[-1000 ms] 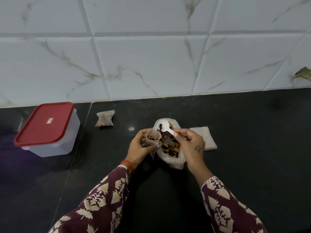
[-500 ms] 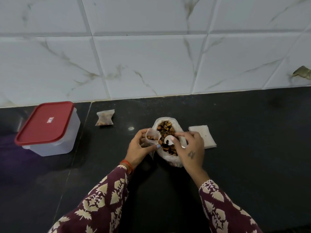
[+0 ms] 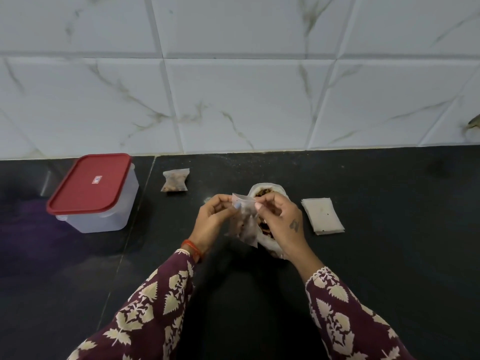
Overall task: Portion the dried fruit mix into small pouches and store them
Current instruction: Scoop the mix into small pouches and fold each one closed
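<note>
One clear pouch (image 3: 246, 224), dark fruit inside, upright

both hands, left hand (image 3: 211, 219) and right hand (image 3: 281, 220), pinch the top of a small pouch (image 3: 246, 224) (part filled) above the fruit bag (image 3: 267, 189) on the dark worktop (image 3: 389, 255).

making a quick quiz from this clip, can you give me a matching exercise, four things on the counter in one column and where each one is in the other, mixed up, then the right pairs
Things
1. storage box with red lid
2. filled pouch lying on the counter
3. stack of empty pouches
4. pouch being closed

Places
A. pinched at its top between both hands
B. far left of the counter, near the wall
C. right of the big bag of fruit mix, flat on the counter
D. between the box and the hands, towards the wall

Pairs: 1-B, 2-D, 3-C, 4-A
</note>
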